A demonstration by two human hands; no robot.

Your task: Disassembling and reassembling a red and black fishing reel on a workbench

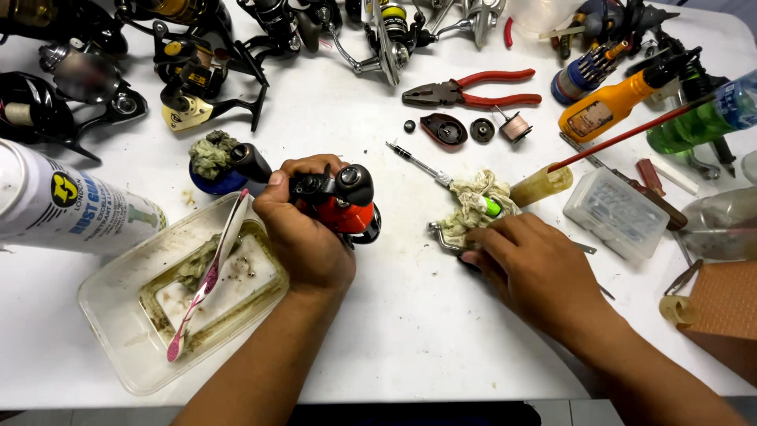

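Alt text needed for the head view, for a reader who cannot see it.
Left hand grips a red-and-black fishing reel above a white table; right hand rests on a dirty rag. Pliers and more reels lie beyond.

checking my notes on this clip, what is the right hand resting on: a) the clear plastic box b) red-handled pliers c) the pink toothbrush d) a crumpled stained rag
d: the right hand lies on a crumpled stained rag on the white table, while the pliers lie apart further up and the toothbrush rests in the tub at the left.
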